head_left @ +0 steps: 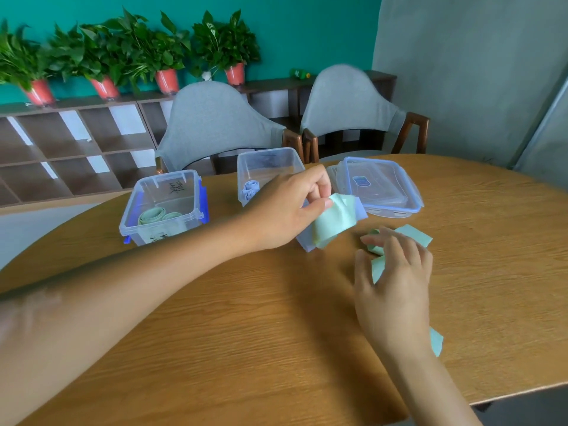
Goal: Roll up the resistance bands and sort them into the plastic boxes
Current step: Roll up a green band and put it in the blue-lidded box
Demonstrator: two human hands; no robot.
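My left hand (287, 207) pinches one end of a pale green band (333, 221) and lifts it off the table, over a lilac band (307, 242) lying beneath. My right hand (395, 281) hovers with relaxed, spread fingers over another green band (413, 236), which runs under the hand and shows again by my wrist. The left clear box (164, 207) with blue clips holds rolled green bands (156, 215). The middle clear box (267, 170) holds a rolled lilac band (250, 189).
Two stacked clear lids (378, 186) with blue rims lie at the back right of the wooden table (246, 318). Two grey chairs (215, 124) stand behind it, then a low shelf with potted plants. The table's right edge runs close to my right forearm.
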